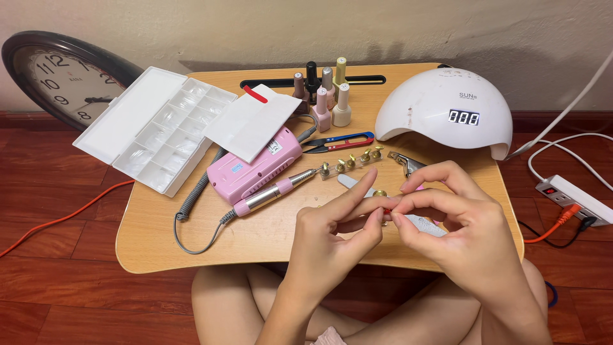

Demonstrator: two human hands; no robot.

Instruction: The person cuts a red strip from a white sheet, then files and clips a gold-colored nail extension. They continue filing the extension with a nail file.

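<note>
Right hand pinches a tiny red nail tip against a fingertip of the left hand, whose fingers are stretched out and pinch nothing, above the near edge of the small wooden bench. Judging by this, fitting is under way. The near left corner lies bare; a white dome lamp fills the far right corner.

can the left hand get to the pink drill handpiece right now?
Probably yes. The pink drill handpiece lies bare on the table, beside the left hand, nothing between. But that hand's fingers meet the right hand at a small red piece.
</note>
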